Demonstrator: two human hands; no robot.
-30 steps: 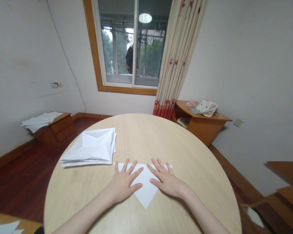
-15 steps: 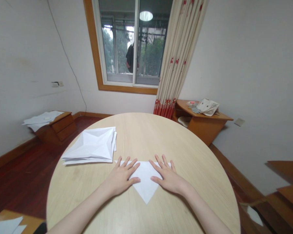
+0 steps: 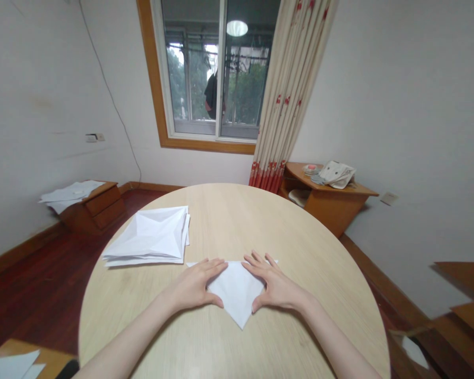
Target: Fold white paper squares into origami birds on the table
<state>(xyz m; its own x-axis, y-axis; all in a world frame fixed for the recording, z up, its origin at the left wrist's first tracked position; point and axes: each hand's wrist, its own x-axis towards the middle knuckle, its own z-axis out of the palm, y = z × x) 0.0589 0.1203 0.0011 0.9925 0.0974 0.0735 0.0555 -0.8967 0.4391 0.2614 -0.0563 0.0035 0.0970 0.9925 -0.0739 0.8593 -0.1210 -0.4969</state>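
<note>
A white sheet of paper [image 3: 237, 289], folded into a triangle, lies on the round wooden table [image 3: 237, 352] with its point towards me and its long folded edge away. My left hand [image 3: 199, 284] rests on its left part, fingertips along the far edge and thumb at the left slanting edge. On the right part lies my right hand [image 3: 274, 284], its fingers spread near the far edge and its thumb at the right slanting edge. Both hands are open and touch the paper. The outer corners are partly hidden under them.
A stack of creased white papers [image 3: 154, 234] sits at the table's left. Beyond the table stand a corner desk [image 3: 332, 202] with a cloth bag [image 3: 337, 173] and, at left, a small drawer cabinet [image 3: 98, 205] with papers on top. A curtain [image 3: 288, 100] hangs beside the window.
Both thumbs have moved from the paper's middle out to its slanting edges and nearer me. The left fingers have drawn closer together and shifted right along the far edge.
</note>
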